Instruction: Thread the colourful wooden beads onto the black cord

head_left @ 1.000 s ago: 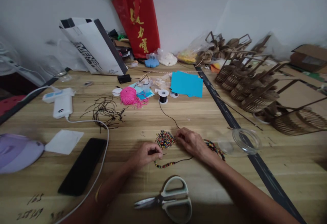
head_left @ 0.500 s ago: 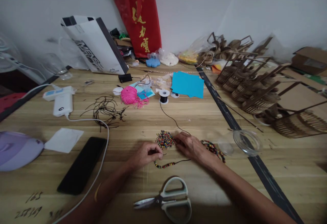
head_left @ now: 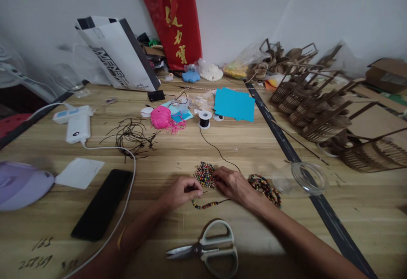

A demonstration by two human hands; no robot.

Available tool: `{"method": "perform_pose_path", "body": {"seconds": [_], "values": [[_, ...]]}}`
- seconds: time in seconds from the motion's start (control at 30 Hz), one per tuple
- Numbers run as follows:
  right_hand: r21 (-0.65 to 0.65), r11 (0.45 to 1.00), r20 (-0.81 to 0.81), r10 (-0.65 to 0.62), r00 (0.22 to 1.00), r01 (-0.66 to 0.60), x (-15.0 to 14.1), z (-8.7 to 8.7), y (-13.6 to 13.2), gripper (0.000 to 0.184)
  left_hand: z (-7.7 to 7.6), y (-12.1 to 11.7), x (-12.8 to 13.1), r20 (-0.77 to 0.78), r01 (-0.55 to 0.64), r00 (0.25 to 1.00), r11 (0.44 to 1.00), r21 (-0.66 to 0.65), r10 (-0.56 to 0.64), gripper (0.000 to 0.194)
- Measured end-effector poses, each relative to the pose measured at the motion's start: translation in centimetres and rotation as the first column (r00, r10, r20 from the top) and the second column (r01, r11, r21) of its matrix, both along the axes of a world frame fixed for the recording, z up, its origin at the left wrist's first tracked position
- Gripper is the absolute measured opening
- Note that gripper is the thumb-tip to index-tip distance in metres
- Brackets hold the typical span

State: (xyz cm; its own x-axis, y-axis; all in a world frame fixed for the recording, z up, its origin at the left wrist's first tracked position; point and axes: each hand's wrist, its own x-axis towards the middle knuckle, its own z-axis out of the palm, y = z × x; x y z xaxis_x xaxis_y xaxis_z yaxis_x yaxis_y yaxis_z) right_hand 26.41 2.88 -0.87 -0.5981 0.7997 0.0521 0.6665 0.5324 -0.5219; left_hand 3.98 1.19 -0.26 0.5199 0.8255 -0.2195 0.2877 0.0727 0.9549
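My left hand [head_left: 186,191] pinches a thin black cord near its tip, and a short end pokes out past the fingertips. Below that hand, small colourful beads [head_left: 205,206] are threaded on the cord, which runs right, under my right hand. My right hand [head_left: 231,182] rests at the right edge of a pile of loose multicoloured beads [head_left: 204,174]. Its fingers are drawn together among the beads, and what lies between the fingertips is hidden. Beside the right wrist lies a coil of strung beads [head_left: 265,189]. A black cord spool [head_left: 204,120] stands farther back, its line trailing toward my right hand.
Scissors [head_left: 210,247] lie at the front, blades pointing left. A phone [head_left: 102,205] and white cable are on the left. Pink yarn [head_left: 160,118], cut black cords [head_left: 131,138] and blue paper [head_left: 234,104] lie behind. A clear round dish [head_left: 309,178] and woven baskets [head_left: 324,120] are on the right.
My right hand has shifted slightly left, its fingers further into the bead pile's edge. My left hand keeps its pinch on the cord in nearly the same place.
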Motion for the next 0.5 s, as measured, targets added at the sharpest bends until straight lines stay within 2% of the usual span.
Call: {"method": "perform_pose_path", "body": {"seconds": [0.3,0.5], "values": [[0.009,1.0,-0.015,0.026,1.0,-0.025,-0.2,0.5,-0.3,0.024,-0.7,0.0,-0.2,-0.016,0.013,1.0,0.999,0.034,-0.012,0.017],[-0.021,0.999,-0.013,0.035,0.999,-0.035,0.1,1.6,-0.2,0.011,-0.6,0.1,-0.2,0.012,0.028,1.0,1.0,0.008,-0.028,0.018]]}}
